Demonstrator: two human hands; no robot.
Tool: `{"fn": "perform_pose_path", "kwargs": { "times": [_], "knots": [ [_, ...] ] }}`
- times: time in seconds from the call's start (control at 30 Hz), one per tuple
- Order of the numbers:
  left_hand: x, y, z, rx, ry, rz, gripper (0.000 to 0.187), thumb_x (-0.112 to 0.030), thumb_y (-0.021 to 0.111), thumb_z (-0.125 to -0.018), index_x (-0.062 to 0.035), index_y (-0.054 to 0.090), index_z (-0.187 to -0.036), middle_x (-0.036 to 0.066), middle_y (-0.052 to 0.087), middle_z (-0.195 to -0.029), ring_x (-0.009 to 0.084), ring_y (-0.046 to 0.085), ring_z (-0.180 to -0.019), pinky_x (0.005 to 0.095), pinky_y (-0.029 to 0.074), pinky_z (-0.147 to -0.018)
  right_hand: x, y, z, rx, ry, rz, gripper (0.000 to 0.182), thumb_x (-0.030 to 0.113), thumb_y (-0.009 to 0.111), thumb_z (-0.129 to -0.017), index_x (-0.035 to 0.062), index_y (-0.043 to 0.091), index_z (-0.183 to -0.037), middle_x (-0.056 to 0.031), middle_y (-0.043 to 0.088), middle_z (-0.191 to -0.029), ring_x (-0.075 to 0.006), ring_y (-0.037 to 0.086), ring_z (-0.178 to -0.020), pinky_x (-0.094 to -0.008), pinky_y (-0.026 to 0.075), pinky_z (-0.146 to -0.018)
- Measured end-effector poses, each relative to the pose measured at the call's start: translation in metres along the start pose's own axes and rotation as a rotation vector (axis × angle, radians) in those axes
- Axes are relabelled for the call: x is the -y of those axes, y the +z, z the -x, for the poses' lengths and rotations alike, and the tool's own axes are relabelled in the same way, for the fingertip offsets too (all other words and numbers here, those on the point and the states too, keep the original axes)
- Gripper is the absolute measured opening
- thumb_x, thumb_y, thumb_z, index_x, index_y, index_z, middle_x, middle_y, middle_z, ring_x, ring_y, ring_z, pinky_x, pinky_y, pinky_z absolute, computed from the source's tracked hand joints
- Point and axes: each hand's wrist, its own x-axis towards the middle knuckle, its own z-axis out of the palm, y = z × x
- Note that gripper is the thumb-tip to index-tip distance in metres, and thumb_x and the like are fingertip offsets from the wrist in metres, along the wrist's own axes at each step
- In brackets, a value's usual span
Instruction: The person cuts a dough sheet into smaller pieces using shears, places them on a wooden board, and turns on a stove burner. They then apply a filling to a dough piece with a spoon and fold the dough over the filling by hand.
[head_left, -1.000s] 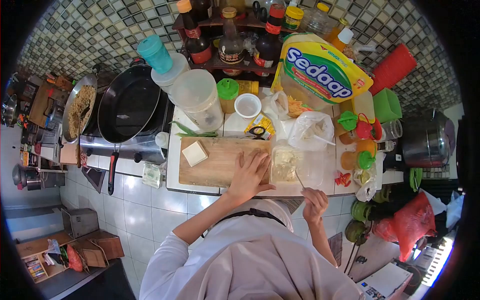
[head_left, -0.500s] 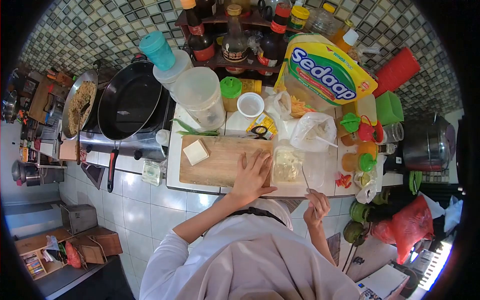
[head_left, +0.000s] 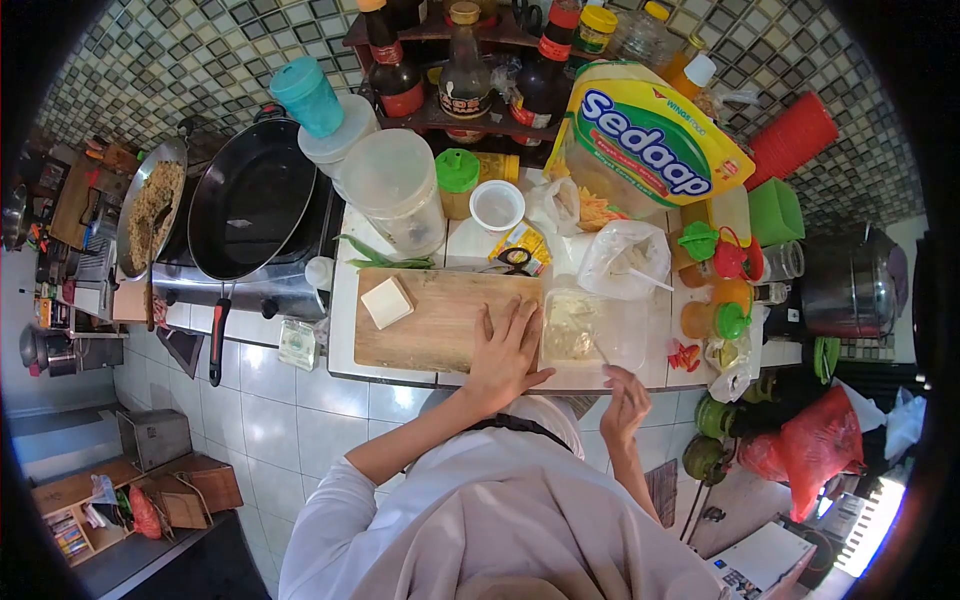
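My left hand lies flat with fingers spread on the right end of a wooden cutting board. A white block, like tofu, sits at the board's left end. Beside the board stands a clear plastic container with a pale yellowish mixture in its left part. At its near edge, my right hand is closed around the handle of a thin metal utensil. The utensil's far end reaches into the container; whether it is a spoon or fork cannot be made out.
A black frying pan and a wok with crumbly brown food stand left on the stove. Behind the board are green chillies, scissors and a white cup. A plastic bag and red chilli pieces lie right.
My right hand has moved slightly up and left with the utensil, whose handle now slants more. My left hand stays on the board. The whole view has shifted slightly.
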Motion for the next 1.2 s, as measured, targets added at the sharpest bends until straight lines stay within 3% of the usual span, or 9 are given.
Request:
{"fn": "perform_pose_path", "kwargs": {
  "times": [0.1,0.27,0.4,0.57,0.67,0.83,0.9,1.07,1.2],
  "knots": [
    [0.000,0.001,-0.001,0.012,-0.010,-0.001,0.076,-0.045,0.065,-0.064,0.0025,0.042,-0.119,0.013,0.033,-0.126,0.0297,0.026,-0.122,0.0594,0.021,-0.093,0.005,-0.005,-0.004,-0.013,-0.112,0.014,0.015,0.002,0.046,-0.081,0.0017,0.060,-0.082,-0.0114,0.062,-0.080,-0.0278,0.058,-0.066,-0.0334,0.044,-0.059],
    [-0.001,0.000,-0.001,0.004,-0.026,0.017,0.077,-0.045,0.065,-0.063,0.0021,0.043,-0.119,0.013,0.033,-0.126,0.0293,0.025,-0.122,0.0592,0.020,-0.093,-0.002,-0.005,-0.018,-0.039,-0.104,0.139,0.011,0.000,0.049,-0.075,0.0017,0.058,-0.081,-0.0118,0.061,-0.083,-0.0283,0.058,-0.070,-0.0350,0.044,-0.061],
    [0.001,0.004,0.000,-0.012,-0.015,0.030,0.077,-0.044,0.066,-0.062,0.0017,0.042,-0.120,0.013,0.033,-0.126,0.0295,0.026,-0.122,0.0595,0.020,-0.093,0.011,-0.001,-0.021,0.184,-0.238,0.051,0.012,0.001,0.053,-0.070,0.0038,0.058,-0.081,-0.0111,0.061,-0.083,-0.0284,0.057,-0.069,-0.0349,0.044,-0.060],
    [0.001,0.003,0.000,-0.004,-0.028,0.039,0.075,-0.041,0.066,-0.063,0.0013,0.042,-0.120,0.013,0.033,-0.126,0.0297,0.027,-0.122,0.0599,0.020,-0.093,-0.001,0.000,-0.028,0.005,-0.191,0.034,0.016,0.000,0.053,-0.067,0.0038,0.058,-0.082,-0.0103,0.061,-0.082,-0.0284,0.058,-0.070,-0.0350,0.045,-0.060],
    [0.000,0.003,0.000,-0.008,-0.029,0.041,0.075,-0.040,0.066,-0.063,0.0010,0.042,-0.120,0.013,0.034,-0.125,0.0294,0.027,-0.122,0.0595,0.020,-0.093,0.011,0.005,-0.029,0.221,-0.249,0.035,0.017,-0.001,0.055,-0.063,0.0035,0.058,-0.080,-0.0108,0.062,-0.080,-0.0293,0.059,-0.071,-0.0347,0.047,-0.062],
    [0.000,0.002,0.000,-0.008,-0.036,0.048,0.074,-0.039,0.066,-0.063,0.0006,0.043,-0.120,0.013,0.034,-0.125,0.0291,0.027,-0.122,0.0590,0.020,-0.093,0.000,-0.012,-0.029,0.108,-0.261,-0.136,0.017,-0.001,0.054,-0.064,0.0043,0.058,-0.079,-0.0100,0.061,-0.083,-0.0292,0.058,-0.074,-0.0350,0.046,-0.062],
    [0.000,0.002,0.000,0.002,-0.031,0.047,0.073,-0.039,0.066,-0.062,0.0003,0.043,-0.120,0.013,0.034,-0.125,0.0291,0.027,-0.122,0.0588,0.020,-0.094,0.001,-0.012,-0.037,0.067,-0.214,0.091,0.016,0.000,0.054,-0.065,0.0048,0.058,-0.080,-0.0100,0.061,-0.083,-0.0291,0.058,-0.073,-0.0353,0.046,-0.062],
    [0.001,0.002,0.000,-0.022,-0.031,0.051,0.074,-0.040,0.067,-0.062,0.0002,0.043,-0.120,0.012,0.034,-0.125,0.0286,0.026,-0.122,0.0586,0.020,-0.094,0.021,-0.002,-0.032,0.271,-0.314,0.033,0.012,0.002,0.055,-0.067,0.0049,0.056,-0.079,-0.0098,0.060,-0.081,-0.0297,0.057,-0.073,-0.0354,0.046,-0.061],
    [0.002,0.004,0.002,-0.004,-0.041,0.054,0.075,-0.039,0.067,-0.062,-0.0001,0.042,-0.121,0.012,0.034,-0.125,0.0285,0.026,-0.123,0.0588,0.019,-0.095,0.004,-0.010,-0.031,0.007,-0.241,0.004,0.012,0.000,0.054,-0.066,0.0034,0.056,-0.078,-0.0112,0.059,-0.079,-0.0288,0.057,-0.069,-0.0351,0.045,-0.059]
  ]
}}
